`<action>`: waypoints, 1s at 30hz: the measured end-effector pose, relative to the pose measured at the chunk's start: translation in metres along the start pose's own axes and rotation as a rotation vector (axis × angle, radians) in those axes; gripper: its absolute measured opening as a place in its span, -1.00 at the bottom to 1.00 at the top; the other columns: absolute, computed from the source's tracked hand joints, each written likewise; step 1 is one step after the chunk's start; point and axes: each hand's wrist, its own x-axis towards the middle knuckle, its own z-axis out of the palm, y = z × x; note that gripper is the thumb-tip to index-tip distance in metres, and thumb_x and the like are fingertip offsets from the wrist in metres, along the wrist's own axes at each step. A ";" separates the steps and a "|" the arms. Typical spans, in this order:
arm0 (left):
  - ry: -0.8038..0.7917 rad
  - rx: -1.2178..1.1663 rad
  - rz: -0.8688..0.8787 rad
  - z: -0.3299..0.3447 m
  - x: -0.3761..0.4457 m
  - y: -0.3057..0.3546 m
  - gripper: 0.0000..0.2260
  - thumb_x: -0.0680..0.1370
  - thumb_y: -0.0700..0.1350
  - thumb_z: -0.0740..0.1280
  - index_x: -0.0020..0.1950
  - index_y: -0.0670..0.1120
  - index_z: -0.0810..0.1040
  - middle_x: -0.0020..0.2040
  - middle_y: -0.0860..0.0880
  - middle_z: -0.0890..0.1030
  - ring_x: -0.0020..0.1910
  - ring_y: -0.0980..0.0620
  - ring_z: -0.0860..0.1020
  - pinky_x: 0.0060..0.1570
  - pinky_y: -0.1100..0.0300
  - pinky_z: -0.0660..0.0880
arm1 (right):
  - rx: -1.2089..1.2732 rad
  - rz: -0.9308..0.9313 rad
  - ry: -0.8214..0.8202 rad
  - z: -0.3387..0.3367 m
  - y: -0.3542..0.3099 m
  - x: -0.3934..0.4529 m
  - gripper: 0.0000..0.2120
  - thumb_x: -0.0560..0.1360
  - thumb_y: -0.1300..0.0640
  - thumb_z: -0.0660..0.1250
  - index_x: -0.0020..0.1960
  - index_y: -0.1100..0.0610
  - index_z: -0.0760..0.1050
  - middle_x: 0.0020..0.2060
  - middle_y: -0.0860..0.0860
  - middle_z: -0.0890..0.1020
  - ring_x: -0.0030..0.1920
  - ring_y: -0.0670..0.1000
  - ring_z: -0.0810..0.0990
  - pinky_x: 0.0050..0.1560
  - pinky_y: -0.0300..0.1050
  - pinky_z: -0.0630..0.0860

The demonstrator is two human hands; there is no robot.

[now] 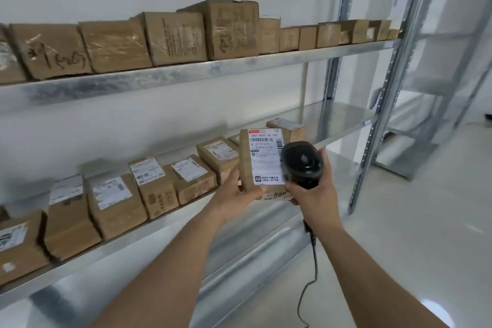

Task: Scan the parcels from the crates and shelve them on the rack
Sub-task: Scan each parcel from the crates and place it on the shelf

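Item 1: parcel [259, 165], brown cardboard w/ white shipping label [265, 157] facing the person, held upright in front of the rack's middle shelf [343, 120]. Left hand [237, 194] grips it at lower left corner, thumb across the front edge, fingers curled behind.

Item 2: scanner [302, 164], black handheld, head just beside the label's right edge, overlapping the parcel from this angle. Right hand [314, 194] is wrapped round its handle. Black cable [311, 261] hangs from the handle base down toward the floor.

Item 3: rack [372, 125], galvanised metal, perforated uprights. Upper shelf [186, 73]: row of brown boxes [175, 37] packed side by side, some taped, one w/ handwritten marks. Middle shelf: row of smaller labelled parcels [191, 178], labels up, running from far left to approx. behind the held parcel; right part of that shelf bare metal.

Item 4: second rack [452, 66] of same type, right bkgd, well apart. Floor pale, walls white.
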 end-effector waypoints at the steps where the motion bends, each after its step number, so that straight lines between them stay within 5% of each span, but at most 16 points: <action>1: -0.013 -0.001 0.008 0.013 0.013 0.005 -0.42 0.51 0.01 0.42 0.45 0.17 0.23 -0.01 0.33 0.56 0.03 0.23 0.58 0.28 -0.02 0.45 | -0.005 0.006 0.005 -0.014 0.004 0.013 -0.03 0.40 0.25 0.50 0.54 -0.28 0.02 0.28 -0.07 0.56 0.09 0.06 0.64 -0.02 0.09 0.65; 4: -0.027 0.006 0.042 0.051 0.051 0.014 -0.45 0.49 0.09 0.42 0.40 0.23 0.25 0.05 0.27 0.59 0.05 0.22 0.58 0.26 0.07 0.43 | -0.018 0.035 0.037 -0.049 0.018 0.047 -0.01 0.40 0.27 0.50 0.59 -0.16 -0.01 0.30 -0.09 0.52 0.10 0.05 0.64 -0.12 -0.09 0.66; 8: -0.053 0.045 0.080 0.094 0.096 0.024 -0.58 0.53 0.05 0.38 0.33 0.16 0.31 0.12 0.20 0.58 0.05 0.24 0.56 0.07 0.22 0.41 | -0.062 0.058 0.117 -0.086 0.034 0.081 -0.03 0.41 0.26 0.48 0.58 -0.20 0.00 0.22 -0.10 0.54 0.05 0.11 0.65 0.04 0.10 0.63; 12: -0.106 0.016 0.118 0.128 0.146 0.033 -0.36 0.46 -0.02 0.48 0.40 0.24 0.19 0.12 0.23 0.58 0.09 0.22 0.55 0.05 0.27 0.41 | -0.086 0.077 0.179 -0.113 0.051 0.121 -0.05 0.42 0.30 0.46 0.58 -0.17 0.02 0.16 -0.07 0.54 -0.12 0.03 0.63 -0.04 0.08 0.64; 20: -0.179 -0.012 0.181 0.172 0.263 0.035 -0.15 0.38 -0.09 0.56 0.50 0.14 0.10 0.20 0.20 0.57 0.21 0.13 0.54 0.25 0.16 0.43 | -0.146 0.086 0.180 -0.139 0.085 0.230 -0.04 0.40 0.31 0.48 0.59 -0.16 0.05 0.19 -0.08 0.55 -0.06 0.06 0.64 -0.10 0.04 0.65; 24: -0.168 0.002 0.184 0.178 0.327 0.041 -0.18 0.39 -0.10 0.56 0.48 0.14 0.13 0.16 0.23 0.58 0.16 0.17 0.56 0.11 0.39 0.43 | -0.179 0.110 0.155 -0.139 0.096 0.293 -0.03 0.40 0.31 0.48 0.57 -0.21 0.03 0.10 -0.09 0.59 -0.19 0.04 0.63 -0.13 0.05 0.65; 27: -0.154 0.053 0.190 0.182 0.369 0.046 -0.22 0.38 -0.11 0.55 0.46 0.12 0.18 0.11 0.24 0.60 0.16 0.13 0.58 0.19 0.23 0.45 | -0.170 0.123 0.137 -0.138 0.105 0.335 -0.04 0.42 0.34 0.46 0.57 -0.21 0.04 0.00 -0.23 0.55 -0.28 -0.01 0.60 -0.26 -0.10 0.62; 30: -0.133 0.106 0.153 0.186 0.403 0.041 -0.24 0.31 0.00 0.56 0.38 0.19 0.22 0.10 0.25 0.59 0.15 0.11 0.57 0.18 0.16 0.44 | -0.183 0.151 0.110 -0.136 0.120 0.370 -0.03 0.40 0.35 0.45 0.57 -0.21 0.03 0.00 -0.22 0.55 -0.30 0.00 0.61 -0.19 0.02 0.65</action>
